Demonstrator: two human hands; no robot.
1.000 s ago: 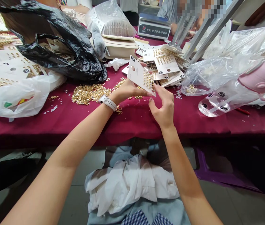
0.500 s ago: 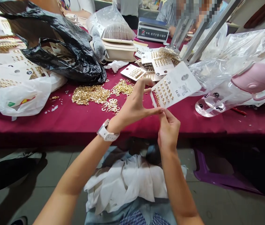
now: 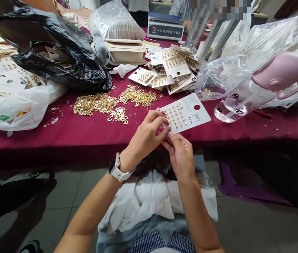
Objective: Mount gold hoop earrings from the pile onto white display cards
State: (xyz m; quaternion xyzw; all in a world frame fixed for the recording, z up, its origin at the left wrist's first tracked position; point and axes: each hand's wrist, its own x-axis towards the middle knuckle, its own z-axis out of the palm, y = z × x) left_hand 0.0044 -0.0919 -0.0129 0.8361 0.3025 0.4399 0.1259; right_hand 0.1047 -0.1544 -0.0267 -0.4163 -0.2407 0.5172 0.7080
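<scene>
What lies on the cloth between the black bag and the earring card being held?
In the head view, heaps of loose gold earrings lie on the red tablecloth between the black bag and the earring card.

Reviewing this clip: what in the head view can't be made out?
- Head view: near corner of the earring card, covered by the left hand and right hand.
- Head view: small print on the card, too small.
- Head view: contents of the black bag, hidden by its plastic.

Both forearms reach forward and converge at the middle. The left hand [image 3: 146,135], wrist banded in white, curls its fingers [image 3: 162,121] down in a pinch; the right hand [image 3: 181,154] sits just below, fingertips meeting the left's.
</scene>
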